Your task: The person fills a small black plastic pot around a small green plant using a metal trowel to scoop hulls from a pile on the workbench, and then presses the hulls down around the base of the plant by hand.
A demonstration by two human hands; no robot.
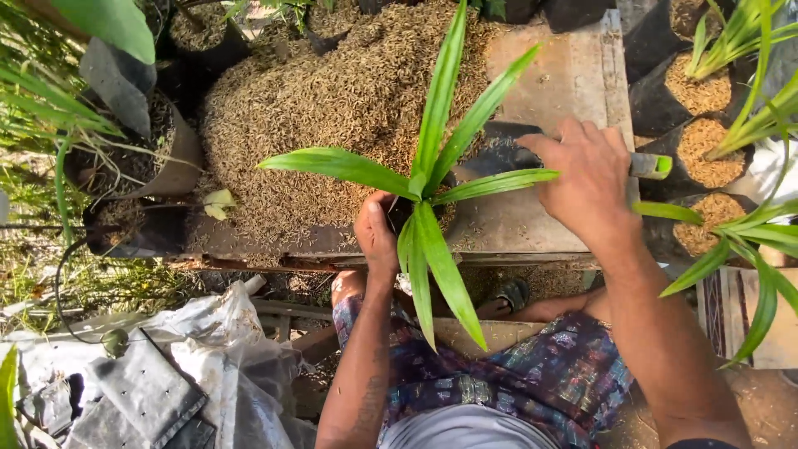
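Observation:
A young palm seedling with long green leaves stands in a small black bag at the near edge of a wooden board. My left hand grips the bag's rim just below the leaves. Over the board to the right, my right hand is closed on the handle of a dark hand trowel; its blade lies beside a large heap of rice husk. The green end of the handle sticks out past my fingers.
Several black bags filled with husk and seedlings line the right side. Dark pots and green plants crowd the left. Empty black bags and plastic sheeting lie on the ground at lower left. My patterned shorts and knees are below the board.

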